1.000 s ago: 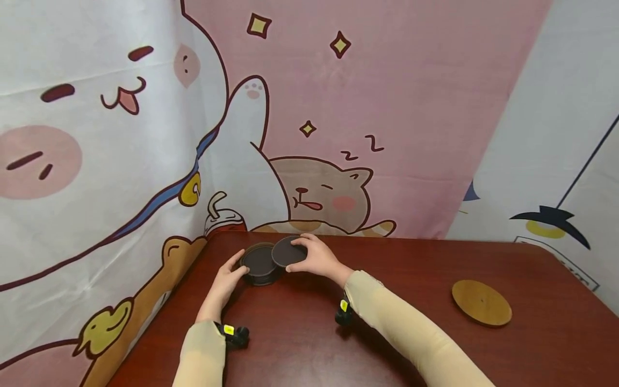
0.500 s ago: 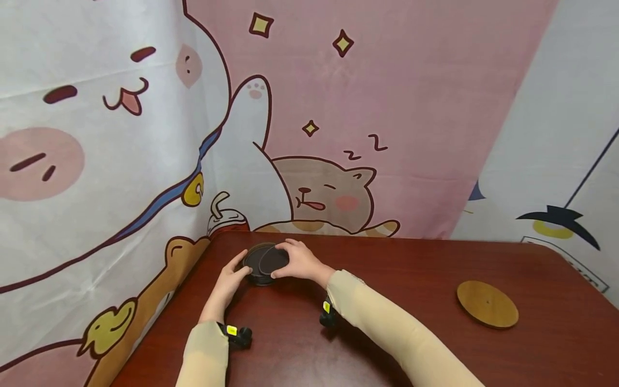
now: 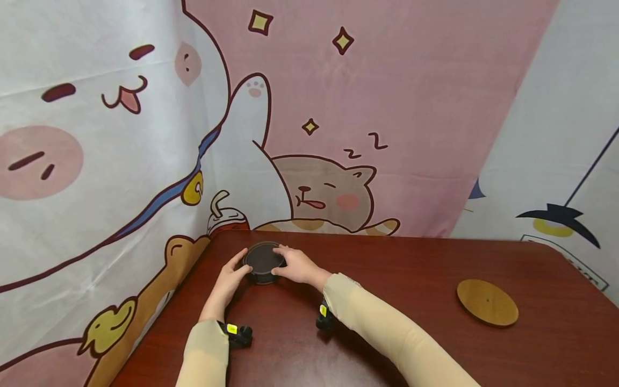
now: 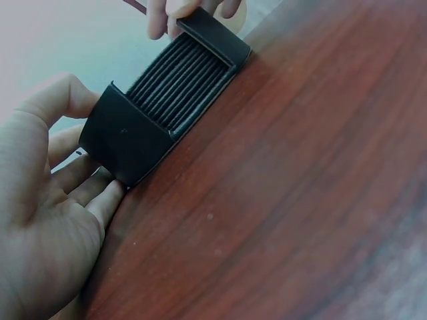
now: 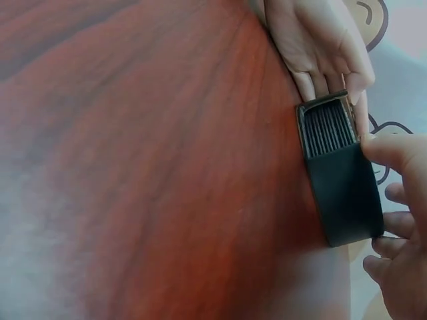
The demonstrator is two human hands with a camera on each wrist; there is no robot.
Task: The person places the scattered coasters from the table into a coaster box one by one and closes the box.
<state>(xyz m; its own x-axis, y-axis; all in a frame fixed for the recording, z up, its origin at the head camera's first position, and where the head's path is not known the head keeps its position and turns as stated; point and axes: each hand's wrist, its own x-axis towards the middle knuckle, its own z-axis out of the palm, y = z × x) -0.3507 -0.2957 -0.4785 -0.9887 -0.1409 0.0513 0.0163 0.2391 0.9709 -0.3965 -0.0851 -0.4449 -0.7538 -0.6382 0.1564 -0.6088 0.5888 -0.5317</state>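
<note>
A round black coaster holder stands on the table near its far left edge. Through the side gap of the holder, a stack of black ribbed-looking coasters shows. The top coaster lies level within the holder's rim. My left hand grips the holder's left side, thumb at the near edge and fingers behind. On the opposite side, my right hand pinches the top coaster's right edge between thumb and fingers. In the right wrist view, the right thumb is at the stack's upper edge.
A round wooden disc lies at the right of the dark red-brown table. Cartoon-printed cloth hangs close behind the table and along its left side. Each wrist carries a small black camera.
My right hand has moved left and slightly down, bringing the black coaster from beside the holder onto the top of the stack. My left hand has stayed on the holder.
</note>
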